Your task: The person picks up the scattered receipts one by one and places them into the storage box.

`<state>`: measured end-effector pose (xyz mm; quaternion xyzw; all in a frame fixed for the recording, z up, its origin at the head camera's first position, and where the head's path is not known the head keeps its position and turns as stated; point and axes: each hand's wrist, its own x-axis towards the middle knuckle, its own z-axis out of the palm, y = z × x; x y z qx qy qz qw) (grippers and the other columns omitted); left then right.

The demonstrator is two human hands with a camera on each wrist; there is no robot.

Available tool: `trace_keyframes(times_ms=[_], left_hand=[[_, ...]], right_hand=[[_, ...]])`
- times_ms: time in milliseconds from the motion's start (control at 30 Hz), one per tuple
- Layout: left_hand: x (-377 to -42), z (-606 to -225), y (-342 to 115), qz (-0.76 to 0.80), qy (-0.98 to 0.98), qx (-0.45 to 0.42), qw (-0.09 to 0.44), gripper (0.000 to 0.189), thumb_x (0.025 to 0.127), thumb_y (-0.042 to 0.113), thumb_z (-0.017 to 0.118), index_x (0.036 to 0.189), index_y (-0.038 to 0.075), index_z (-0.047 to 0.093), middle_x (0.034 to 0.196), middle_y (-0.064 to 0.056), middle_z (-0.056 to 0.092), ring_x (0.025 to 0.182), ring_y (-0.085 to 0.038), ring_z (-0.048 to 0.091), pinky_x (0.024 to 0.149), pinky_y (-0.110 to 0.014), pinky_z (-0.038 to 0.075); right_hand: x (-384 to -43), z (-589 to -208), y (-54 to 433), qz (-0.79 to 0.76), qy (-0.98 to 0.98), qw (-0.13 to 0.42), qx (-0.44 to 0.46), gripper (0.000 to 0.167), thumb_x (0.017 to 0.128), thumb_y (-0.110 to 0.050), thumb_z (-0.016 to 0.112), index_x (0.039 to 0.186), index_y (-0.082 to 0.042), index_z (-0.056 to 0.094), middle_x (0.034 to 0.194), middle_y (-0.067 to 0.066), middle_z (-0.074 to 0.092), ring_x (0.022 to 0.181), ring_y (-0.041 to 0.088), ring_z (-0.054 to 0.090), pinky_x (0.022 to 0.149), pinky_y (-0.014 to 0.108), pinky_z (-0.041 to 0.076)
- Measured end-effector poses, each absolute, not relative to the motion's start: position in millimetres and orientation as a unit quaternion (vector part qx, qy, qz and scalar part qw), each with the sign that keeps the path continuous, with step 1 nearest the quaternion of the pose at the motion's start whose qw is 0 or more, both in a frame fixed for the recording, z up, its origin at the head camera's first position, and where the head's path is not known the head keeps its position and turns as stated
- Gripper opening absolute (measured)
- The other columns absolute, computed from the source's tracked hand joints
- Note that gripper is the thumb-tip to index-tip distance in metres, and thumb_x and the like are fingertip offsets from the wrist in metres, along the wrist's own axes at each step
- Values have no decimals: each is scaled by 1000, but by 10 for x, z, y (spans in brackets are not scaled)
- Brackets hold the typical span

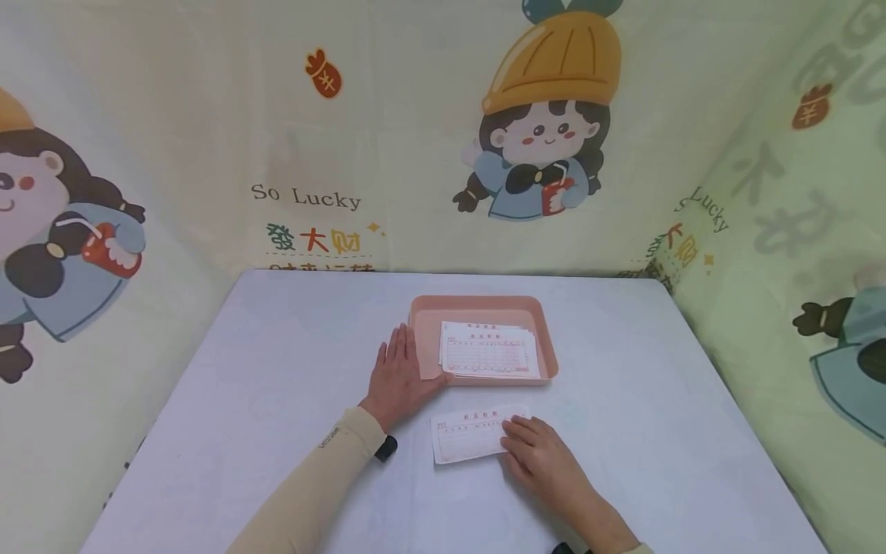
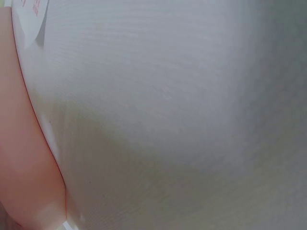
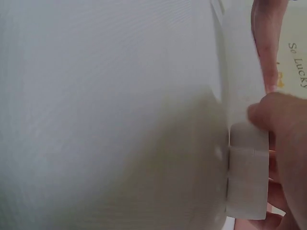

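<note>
A pink tray point(image 1: 551, 338) holds a stack of white printed slips point(image 1: 487, 355) with red lines and lettering. Along its left side lies my left hand point(image 1: 399, 377), fingers straight and together, with the thumb stretched along the front rim. In front of the tray, my right hand point(image 1: 542, 460) pinches the right end of a similar printed slip point(image 1: 465, 440). In the right wrist view, the thumb point(image 3: 264, 114) is on one face of that slip point(image 3: 247, 177) and the fingers are behind it. A corner of printed paper point(image 2: 31, 19) shows in the left wrist view.
The tray stands toward the back of a table with a white cover point(image 1: 298, 331). A printed cloth point(image 1: 408, 154) with cartoon figures hangs behind the table and along both sides.
</note>
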<state>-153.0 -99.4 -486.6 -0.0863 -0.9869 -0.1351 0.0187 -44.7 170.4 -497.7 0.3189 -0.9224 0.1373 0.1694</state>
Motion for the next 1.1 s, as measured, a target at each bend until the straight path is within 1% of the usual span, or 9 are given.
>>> trace_keyframes(times_ms=[67,133,333,500,667,967,1100], left_hand=[[-1532,-4864,-993,-136,-987,-87,21,113,85,74,53,156,-6,15,163,-25,20,152,-37,20,121,-54,24],[-1533,-4866,-992,-135,-987,-87,19,113,85,74,52,156,-6,15,163,-25,19,152,-37,20,121,-54,23],[-1534,-4872,-994,-129,-987,-88,22,113,85,76,51,156,-5,15,163,-25,19,152,-37,20,121,-53,23],[-1525,-4855,-999,-130,-987,-91,27,113,86,75,51,155,-6,15,162,-26,21,152,-37,21,121,-53,24],[-1518,-4852,-998,-139,-986,-90,32,112,85,73,54,155,-7,18,161,-27,25,151,-38,23,120,-53,26],[-1530,-4865,-996,-137,-986,-87,25,113,84,75,53,155,-6,18,161,-25,24,152,-37,21,120,-53,25],[-1538,-4860,-996,-138,-987,-84,13,114,85,76,51,156,-5,15,163,-24,20,153,-36,18,122,-52,23]], right_hand=[[-449,-4965,1697,131,-925,168,314,19,76,-16,83,94,-10,79,112,7,75,107,25,69,93,45,54],[-455,-4961,1692,131,-925,172,314,18,76,-15,84,93,-10,79,111,7,75,106,24,69,91,42,55],[-461,-4967,1692,137,-921,179,318,25,70,-7,87,94,-7,79,108,8,75,102,23,71,83,36,59],[-461,-4986,1711,137,-914,190,330,30,66,-4,88,95,-6,78,107,8,75,102,24,71,81,35,59],[-464,-4989,1724,139,-910,195,338,35,64,-3,89,97,-9,78,106,6,75,101,23,71,79,34,59],[-477,-4944,1737,155,-910,200,328,40,62,-1,90,100,-10,79,105,4,75,100,21,71,79,35,60],[-484,-4924,1733,155,-908,215,325,43,59,-1,91,99,-10,79,104,4,75,99,20,71,78,34,60]])
